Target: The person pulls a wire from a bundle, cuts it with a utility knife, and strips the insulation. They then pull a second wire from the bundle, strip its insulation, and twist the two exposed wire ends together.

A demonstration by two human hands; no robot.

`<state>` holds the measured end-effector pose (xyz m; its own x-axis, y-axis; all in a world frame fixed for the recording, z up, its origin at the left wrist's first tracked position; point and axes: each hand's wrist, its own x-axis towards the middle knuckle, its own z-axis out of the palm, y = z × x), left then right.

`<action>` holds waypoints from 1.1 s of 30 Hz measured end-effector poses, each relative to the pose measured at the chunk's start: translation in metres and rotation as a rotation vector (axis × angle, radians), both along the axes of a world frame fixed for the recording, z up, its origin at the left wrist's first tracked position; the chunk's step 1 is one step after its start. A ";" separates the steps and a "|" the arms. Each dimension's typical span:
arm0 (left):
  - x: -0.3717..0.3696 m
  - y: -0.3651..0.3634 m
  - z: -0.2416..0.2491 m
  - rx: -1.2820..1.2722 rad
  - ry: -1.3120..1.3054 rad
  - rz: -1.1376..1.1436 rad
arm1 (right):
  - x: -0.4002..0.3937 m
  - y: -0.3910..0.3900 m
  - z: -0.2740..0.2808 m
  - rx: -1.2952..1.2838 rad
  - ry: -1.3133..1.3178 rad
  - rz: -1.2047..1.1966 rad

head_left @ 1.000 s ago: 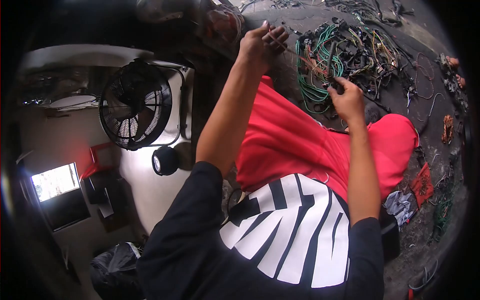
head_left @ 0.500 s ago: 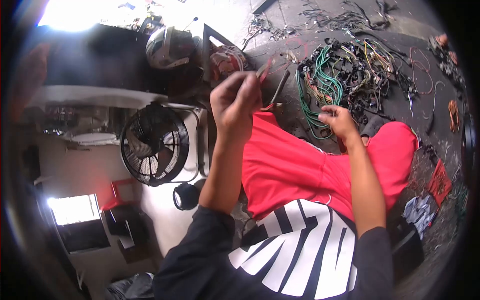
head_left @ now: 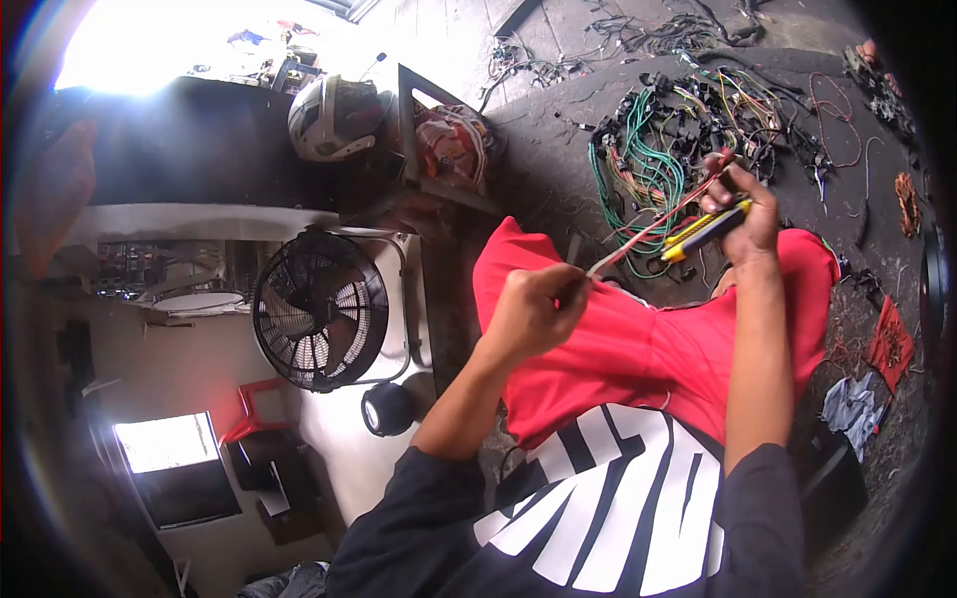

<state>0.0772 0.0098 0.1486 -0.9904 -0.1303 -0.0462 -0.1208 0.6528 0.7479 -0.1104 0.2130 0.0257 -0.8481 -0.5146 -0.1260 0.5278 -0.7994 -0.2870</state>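
Note:
A thin red-and-whitish wire strand (head_left: 650,231) runs stretched between my two hands. My left hand (head_left: 538,311) is closed in a pinch on its lower end, above the red shorts (head_left: 598,344). My right hand (head_left: 748,224) has its fingertips on the upper end. The same hand also grips a yellow-and-black box cutter (head_left: 706,232), which points toward the lower left; no bare blade shows. Behind my right hand, a heap of wiring harness (head_left: 638,149) with green wires and black connectors lies on the dark floor.
More cable bundles (head_left: 658,35) lie at the back. A helmet (head_left: 334,118) and a metal frame (head_left: 407,130) stand at the left, with a black fan (head_left: 319,311) nearer. On the right are a red cloth (head_left: 889,344), a grey rag (head_left: 852,409) and an orange wire coil (head_left: 905,204).
My left hand has come down and right from its raised position. My right hand has moved up and right, and the box cutter now shows in it. The wire is now stretched between them.

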 end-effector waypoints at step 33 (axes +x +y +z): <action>-0.063 -0.038 -0.055 -0.006 0.215 -0.028 | 0.016 -0.006 0.011 0.662 0.296 -0.025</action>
